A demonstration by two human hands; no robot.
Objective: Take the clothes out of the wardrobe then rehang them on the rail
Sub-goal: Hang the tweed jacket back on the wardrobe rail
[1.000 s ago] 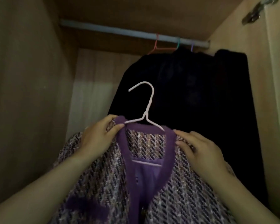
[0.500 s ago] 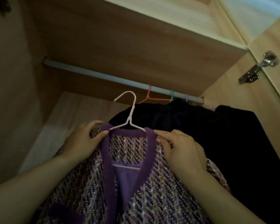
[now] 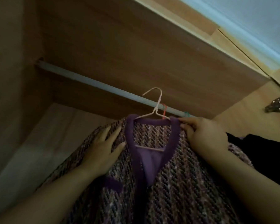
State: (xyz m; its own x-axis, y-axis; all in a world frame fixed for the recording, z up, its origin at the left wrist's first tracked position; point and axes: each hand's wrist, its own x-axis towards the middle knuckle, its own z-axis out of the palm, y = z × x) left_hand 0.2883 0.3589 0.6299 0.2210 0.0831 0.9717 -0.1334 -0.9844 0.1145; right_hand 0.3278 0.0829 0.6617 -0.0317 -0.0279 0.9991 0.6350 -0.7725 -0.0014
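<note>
A purple tweed jacket with a solid purple collar hangs on a pale pink hanger. The hanger's hook stands in front of and above the grey rail, and I cannot tell whether it touches it. My right hand grips the jacket's right shoulder beside the collar. My left hand lies flat on the left shoulder with fingers spread. Dark clothes hang at the right, mostly hidden behind the jacket.
An orange hanger hook and a green one sit on the rail just behind the jacket. The wardrobe's wooden top panel is close above the rail. A door hinge shows at the right edge. The left wall is near.
The jacket and hanger have risen toward the rail, the hook now level with it. My left hand has gone from pinching the collar to lying flat on the shoulder. The view tilted upward.
</note>
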